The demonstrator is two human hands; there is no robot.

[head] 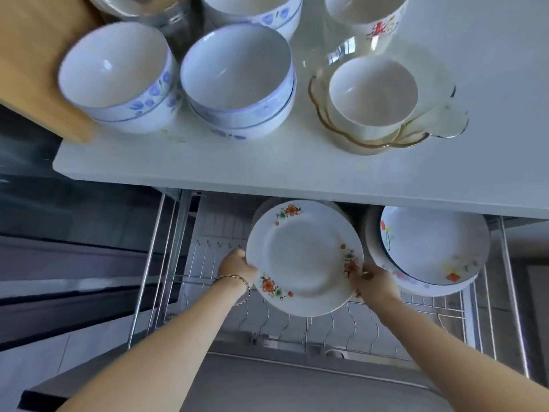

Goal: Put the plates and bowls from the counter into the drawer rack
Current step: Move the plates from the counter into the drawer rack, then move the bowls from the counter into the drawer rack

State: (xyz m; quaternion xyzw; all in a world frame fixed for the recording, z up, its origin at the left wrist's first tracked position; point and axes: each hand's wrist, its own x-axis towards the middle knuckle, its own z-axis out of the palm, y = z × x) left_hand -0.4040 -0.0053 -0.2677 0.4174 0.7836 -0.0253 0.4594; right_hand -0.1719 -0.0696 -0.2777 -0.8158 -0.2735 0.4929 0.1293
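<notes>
**Over the drawer rack [297, 325], a flowered plate [303, 260] in both hands**

Nearest me, above the rack's front wires, the left hand [236, 264], a bracelet [234, 278] at its wrist, and the right hand [377, 279] each clasp an opposite rim of the white plate, holding it tilted over the rack. Toward the rack's right side leans a stack of deep plates [439, 242]. Farther back, on the counter [267, 162], blue-flowered bowls [237, 69] sit near the front-left edge. To their right, a white cup [374, 90] rests in a glass dish [439, 126].
</notes>
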